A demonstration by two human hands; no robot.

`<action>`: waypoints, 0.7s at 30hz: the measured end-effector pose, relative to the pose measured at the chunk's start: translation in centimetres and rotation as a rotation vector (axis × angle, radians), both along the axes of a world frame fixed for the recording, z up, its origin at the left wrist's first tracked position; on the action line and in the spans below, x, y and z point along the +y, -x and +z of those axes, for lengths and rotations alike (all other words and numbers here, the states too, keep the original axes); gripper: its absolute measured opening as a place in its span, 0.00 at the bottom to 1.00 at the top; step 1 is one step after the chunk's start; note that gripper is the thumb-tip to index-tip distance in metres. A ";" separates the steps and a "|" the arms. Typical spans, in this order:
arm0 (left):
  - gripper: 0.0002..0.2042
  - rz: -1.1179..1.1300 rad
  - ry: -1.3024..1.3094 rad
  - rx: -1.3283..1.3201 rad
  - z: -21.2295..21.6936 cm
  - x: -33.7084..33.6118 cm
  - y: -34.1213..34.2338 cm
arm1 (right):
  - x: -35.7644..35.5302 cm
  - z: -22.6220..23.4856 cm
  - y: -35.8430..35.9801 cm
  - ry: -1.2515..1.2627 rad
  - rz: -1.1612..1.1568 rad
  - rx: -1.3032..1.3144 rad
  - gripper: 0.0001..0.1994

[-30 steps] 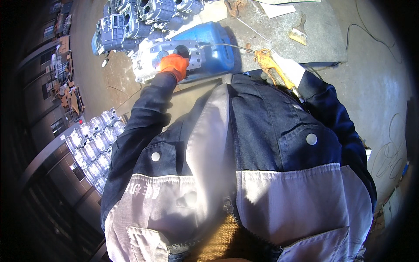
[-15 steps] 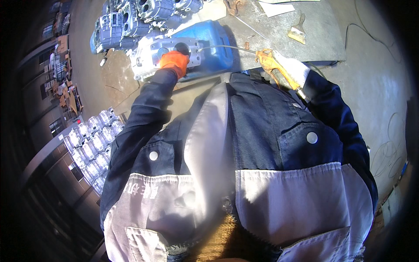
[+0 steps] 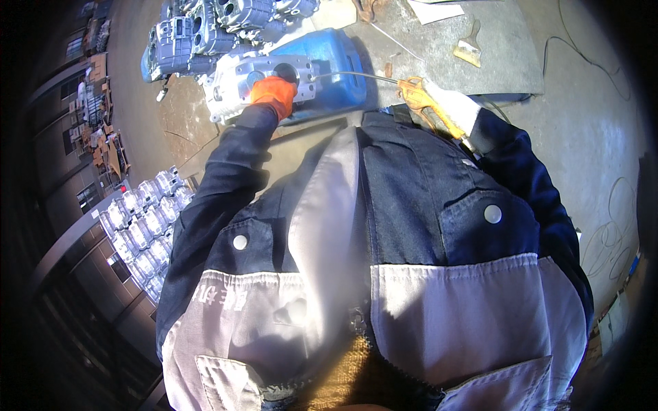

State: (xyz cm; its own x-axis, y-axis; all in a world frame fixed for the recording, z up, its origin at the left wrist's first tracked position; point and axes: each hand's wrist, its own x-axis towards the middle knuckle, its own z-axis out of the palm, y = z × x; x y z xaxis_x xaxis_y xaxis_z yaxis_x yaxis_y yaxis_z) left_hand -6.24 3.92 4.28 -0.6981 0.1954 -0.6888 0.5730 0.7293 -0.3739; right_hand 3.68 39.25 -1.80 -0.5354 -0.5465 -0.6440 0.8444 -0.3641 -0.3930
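My left hand [image 3: 273, 97], in an orange glove, is closed on the near edge of a silver metal casting [image 3: 236, 75], beside its large round bore. The casting lies partly over a blue plastic container [image 3: 343, 68]. In a white glove, my right hand [image 3: 449, 103] is wrapped around an orange air blow gun [image 3: 430, 106]. The gun's long, thin, bent nozzle [image 3: 363, 74] reaches left across the blue container, its tip by the casting's right side. Whether the tip touches or enters a hole, I cannot tell. Glove and sleeve hide part of the gun's handle.
Several more grey castings [image 3: 199, 38] are crowded at the far left of the worktable [image 3: 507, 75]. A paintbrush [image 3: 468, 49] and white paper [image 3: 435, 11] lie on its right part. Rows of silver castings [image 3: 147, 222] stand lower left. Hoses [image 3: 610, 226] trail over the floor at right.
My right hand and the blow gun have shifted slightly left and up. My left hand stays on the casting, which has barely moved.
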 end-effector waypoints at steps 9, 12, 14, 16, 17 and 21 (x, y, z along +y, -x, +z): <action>0.13 -0.009 -0.016 -0.001 -0.1 -0.2 0.2 | 0.5 -1.5 -0.6 -0.071 0.044 0.082 0.22; 0.13 -0.006 -0.005 -0.004 0.0 -0.2 0.1 | 0.5 -0.6 -0.9 -0.033 0.009 0.065 0.22; 0.12 -0.002 -0.021 0.001 0.1 -0.1 0.0 | 0.3 0.0 -1.0 -0.050 0.006 0.087 0.22; 0.13 0.002 -0.045 0.015 0.2 0.0 -0.2 | -0.1 0.4 -0.9 -0.161 0.039 0.130 0.23; 0.13 0.004 -0.041 0.017 0.3 0.0 -0.2 | -0.3 0.4 -0.8 -0.141 0.036 0.127 0.23; 0.13 -0.002 -0.017 0.007 0.1 0.0 -0.2 | -1.0 0.1 -0.8 -0.090 0.017 0.078 0.23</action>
State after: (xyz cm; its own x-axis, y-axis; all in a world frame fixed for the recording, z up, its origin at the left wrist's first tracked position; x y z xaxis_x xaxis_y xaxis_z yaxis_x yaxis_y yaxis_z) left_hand -6.09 3.96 4.34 -0.7027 0.2084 -0.6803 0.5717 0.7346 -0.3655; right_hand 4.48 38.25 -1.69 -0.5769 -0.4974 -0.6479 0.8157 -0.3101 -0.4882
